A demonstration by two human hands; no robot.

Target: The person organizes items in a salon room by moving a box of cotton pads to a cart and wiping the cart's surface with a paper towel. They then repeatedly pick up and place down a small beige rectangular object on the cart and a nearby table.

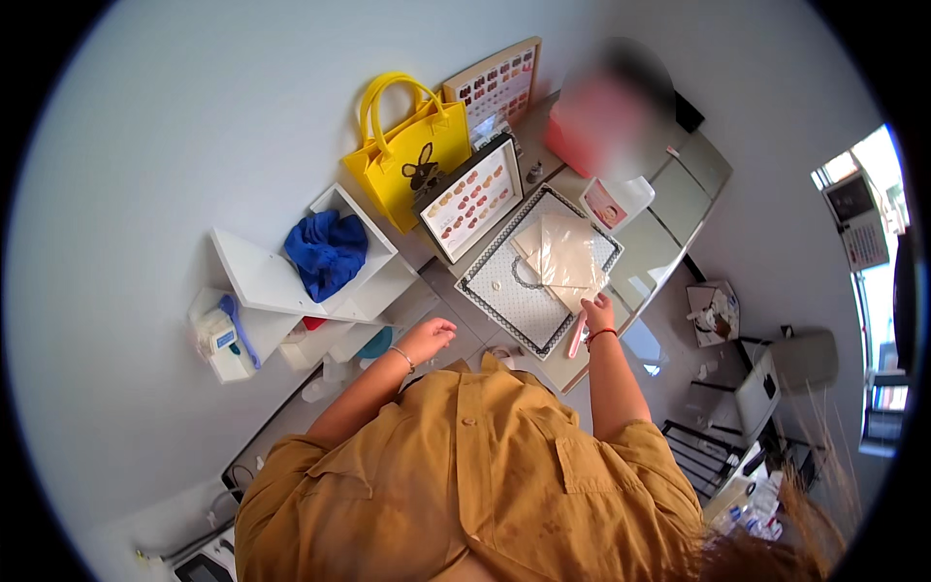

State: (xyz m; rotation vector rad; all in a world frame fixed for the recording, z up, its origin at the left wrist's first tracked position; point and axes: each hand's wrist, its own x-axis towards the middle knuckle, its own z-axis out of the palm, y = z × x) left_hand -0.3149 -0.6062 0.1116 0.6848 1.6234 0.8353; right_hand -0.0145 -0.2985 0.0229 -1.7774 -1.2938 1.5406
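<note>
My right hand (598, 314) is at the lower right corner of several flat beige packets in clear plastic wrap (571, 253), its fingers pinching the edge of one. These packets lie on a white dotted mat with a black lace border (486, 305). A pink-handled tool (577, 336) lies just below the fingers; whether they touch it I cannot tell. My left hand (435, 336) hovers off the near left side of the table, fingers loosely bent and holding nothing. A small pale ring-shaped item (497, 286) sits on the mat.
Behind the mat stand a framed colour sample board (476, 200), a yellow felt bag (436, 156) and a white plastic jug (633, 200). White shelving (265, 280) at the left holds a blue cloth (327, 251). A chair (804, 360) and an open bin (713, 313) are at the right.
</note>
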